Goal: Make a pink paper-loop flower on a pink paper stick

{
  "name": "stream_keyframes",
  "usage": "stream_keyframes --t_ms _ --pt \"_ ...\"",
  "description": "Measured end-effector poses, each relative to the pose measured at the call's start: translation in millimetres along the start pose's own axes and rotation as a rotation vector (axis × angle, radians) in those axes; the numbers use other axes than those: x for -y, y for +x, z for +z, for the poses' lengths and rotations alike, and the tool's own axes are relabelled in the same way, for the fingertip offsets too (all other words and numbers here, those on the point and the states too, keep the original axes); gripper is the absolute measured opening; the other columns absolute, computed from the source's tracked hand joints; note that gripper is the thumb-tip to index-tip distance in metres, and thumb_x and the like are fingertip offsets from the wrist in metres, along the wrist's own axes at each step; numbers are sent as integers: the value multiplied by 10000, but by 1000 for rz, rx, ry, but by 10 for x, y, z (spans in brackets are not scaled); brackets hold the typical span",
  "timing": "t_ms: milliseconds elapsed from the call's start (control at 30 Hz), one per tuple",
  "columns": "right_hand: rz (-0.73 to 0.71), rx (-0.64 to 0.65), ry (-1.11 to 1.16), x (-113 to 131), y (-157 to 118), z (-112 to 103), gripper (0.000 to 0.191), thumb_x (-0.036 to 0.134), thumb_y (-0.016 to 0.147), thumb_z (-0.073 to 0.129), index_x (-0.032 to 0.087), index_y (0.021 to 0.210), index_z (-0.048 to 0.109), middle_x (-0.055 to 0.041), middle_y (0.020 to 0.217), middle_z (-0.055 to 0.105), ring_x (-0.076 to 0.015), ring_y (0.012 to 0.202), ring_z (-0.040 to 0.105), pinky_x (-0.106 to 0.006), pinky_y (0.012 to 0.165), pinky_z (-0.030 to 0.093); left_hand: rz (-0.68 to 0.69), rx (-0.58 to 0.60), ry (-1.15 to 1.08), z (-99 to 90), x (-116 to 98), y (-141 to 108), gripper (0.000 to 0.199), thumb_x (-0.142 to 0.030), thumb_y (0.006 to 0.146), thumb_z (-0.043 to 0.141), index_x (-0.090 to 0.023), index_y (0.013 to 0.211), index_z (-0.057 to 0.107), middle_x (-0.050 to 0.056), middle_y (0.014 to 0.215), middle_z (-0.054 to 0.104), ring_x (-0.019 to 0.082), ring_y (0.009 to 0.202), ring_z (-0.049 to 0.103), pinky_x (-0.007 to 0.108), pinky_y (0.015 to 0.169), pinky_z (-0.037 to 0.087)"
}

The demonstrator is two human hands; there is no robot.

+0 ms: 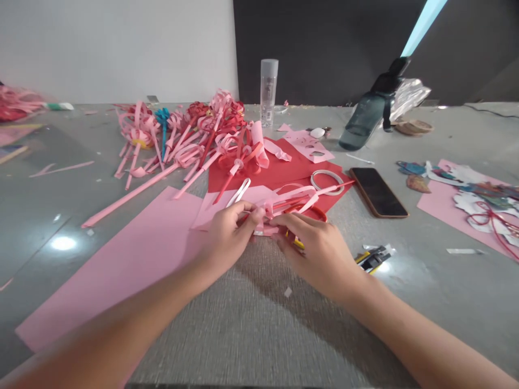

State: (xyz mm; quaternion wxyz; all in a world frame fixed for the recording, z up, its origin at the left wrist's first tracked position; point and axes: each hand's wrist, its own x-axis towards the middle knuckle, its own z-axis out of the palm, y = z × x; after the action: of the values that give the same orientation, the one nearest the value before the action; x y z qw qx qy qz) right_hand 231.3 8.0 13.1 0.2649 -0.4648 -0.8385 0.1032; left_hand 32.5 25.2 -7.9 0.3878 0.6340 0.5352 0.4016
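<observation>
Between both sets of fingertips is a curled pink paper strip (266,208), at the middle of the table's near half. My left hand (225,233) comes in from the left, thumb and index finger pinched on the strip. From the right, my right hand (318,247) has its fingertips closed on the strip's other side; the exact grip is partly hidden. Looped pink paper strips (295,191) with a red stick lie just beyond the right hand. A red ring-like handle (321,212) shows behind that hand. Red sheets (284,162) and a pink sheet (133,265) lie around.
Pink and red paper flowers on stems (203,129) are heaped at back left. A tape roll (316,176), a phone (379,192) and a box cutter (373,258) lie to the right. Behind stand a clear bottle (268,89) and a tilted dark bottle (363,119). Cutouts (482,194) lie far right.
</observation>
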Motion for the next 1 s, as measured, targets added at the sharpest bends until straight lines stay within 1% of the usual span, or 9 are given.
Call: stream_keyframes --t_ms 200,300,433,533,600,700,833,900,1000 --pt "43 34 -19 -23 -13 68 166 210 906 614 244 1068 608 16 822 759 -168 684 675 -282 621 371 21 1 -19 2 -35 -16 369 -507 1026 538 -196 844 616 -12 618 647 111 504 586 230 495 409" --pt "79 91 -13 -23 -10 93 214 234 911 627 259 1120 593 7 884 773 -179 689 685 -291 606 369 33 10 -11 1 -31 -16 408 -521 1042 506 -203 796 578 -16 592 640 109 485 581 230 496 416" --pt "84 139 14 -5 2 106 230 270 933 631 258 1159 589 -20 952 776 -175 704 688 -297 644 417 64 36 -13 -2 -35 -15 470 -527 1065 449 -207 735 549 -6 564 633 111 476 549 230 488 407" --pt "83 139 -9 7 1 98 266 286 932 636 259 1192 588 -26 915 770 -189 718 690 -300 644 421 81 38 -39 4 -63 -21 499 -527 1066 442 -204 697 535 -6 576 619 100 454 526 229 478 407" --pt "87 122 0 12 2 88 305 278 925 642 267 1223 579 -22 951 770 -188 742 696 -298 652 427 85 50 -50 10 -82 -27 516 -523 1067 434 -200 682 549 -1 578 618 98 442 517 232 467 403" --pt "105 101 50 15 11 74 304 267 930 622 261 1230 567 -11 963 762 -180 760 702 -294 669 447 83 65 -38 12 -82 -36 544 -526 1072 412 -194 672 573 17 576 636 115 474 565 239 487 422" --pt "117 106 101 6 23 68 243 276 947 587 244 1187 570 -18 926 758 -181 757 705 -294 698 471 112 47 88 -15 -39 -31 561 -556 1074 374 -198 697 583 19 567 626 147 552 622 258 542 431" --pt "118 99 115 -1 24 69 246 253 935 579 243 1180 568 -21 924 759 -178 747 701 -287 687 466 147 54 187 -41 -33 -14 540 -546 1076 360 -204 709 561 9 565 605 148 545 591 266 550 401" --pt "124 80 112 -15 30 71 259 250 939 553 242 1198 564 -22 872 755 -178 710 694 -276 634 438 255 47 377 -93 -57 20 476 -486 1066 377 -218 690 497 -11 542 520 149 518 499 278 557 332"
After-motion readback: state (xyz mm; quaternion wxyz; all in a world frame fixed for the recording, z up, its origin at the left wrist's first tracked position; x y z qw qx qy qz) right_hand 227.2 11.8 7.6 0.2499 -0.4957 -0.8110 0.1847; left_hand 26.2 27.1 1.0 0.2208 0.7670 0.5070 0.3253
